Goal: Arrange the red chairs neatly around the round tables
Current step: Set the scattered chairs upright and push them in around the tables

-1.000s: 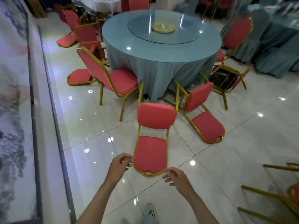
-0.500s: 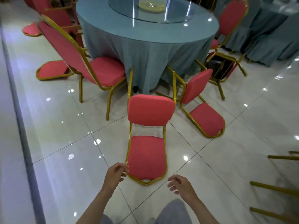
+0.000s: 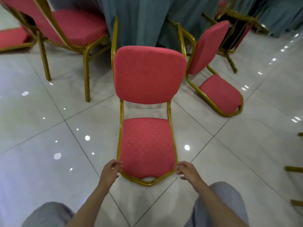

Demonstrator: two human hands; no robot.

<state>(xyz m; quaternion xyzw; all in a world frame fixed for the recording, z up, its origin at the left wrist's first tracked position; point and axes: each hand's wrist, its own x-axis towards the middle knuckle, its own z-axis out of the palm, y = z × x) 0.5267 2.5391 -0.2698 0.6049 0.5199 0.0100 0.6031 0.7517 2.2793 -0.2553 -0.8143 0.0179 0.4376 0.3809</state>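
red padded gold-frame chair (image 3: 150, 74) tipped on back, centre frame, legs toward grey-green tablecloth (image 3: 139, 22). left hand (image 3: 111, 172), right hand (image 3: 186, 172) curled at backrest's lower corners, likely symmetric hold to lift it upright. Firm grip: cannot tell.

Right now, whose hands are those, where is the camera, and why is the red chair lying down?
The camera sits on a person's head and looks down, so you see what they see: their own arms and grey trouser knees. There is only this one view. The left hand and the right hand reach to the two near corners of a tipped red chair. It lies on its back on the shiny tiled floor, with its legs pointing toward the table's teal tablecloth. The fingers of both hands curl at its gold frame, but I cannot tell whether they grip it yet. A second tipped chair lies to the right, and an upright chair stands on the left. The person is probably tidying the chairs.
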